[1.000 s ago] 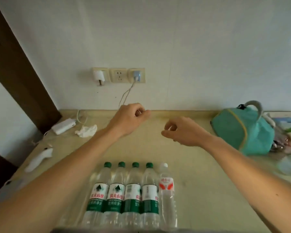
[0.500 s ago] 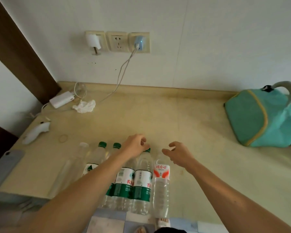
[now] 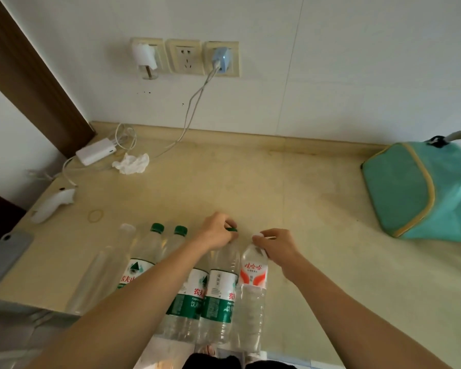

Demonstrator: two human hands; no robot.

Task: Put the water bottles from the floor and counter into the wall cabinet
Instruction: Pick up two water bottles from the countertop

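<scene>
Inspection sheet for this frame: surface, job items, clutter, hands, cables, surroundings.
Surface: beige counter, stained.
Job's things: six water bottles in a row at the near edge; four green-capped, one red-labelled, one clear without label.
Clutter: teal bag, crumpled tissue, rubber band, white handheld device.
Hands: left hand grips a green cap; right hand pinches the red-labelled bottle's white cap.
Cables: white cable from blue plug; coiled cord by white adapter.
Surroundings: wall sockets; cabinet not seen.

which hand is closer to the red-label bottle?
Right. The right hand pinches the red-label bottle at its white cap; the left hand grips the neighbouring green-cap bottle.
</scene>
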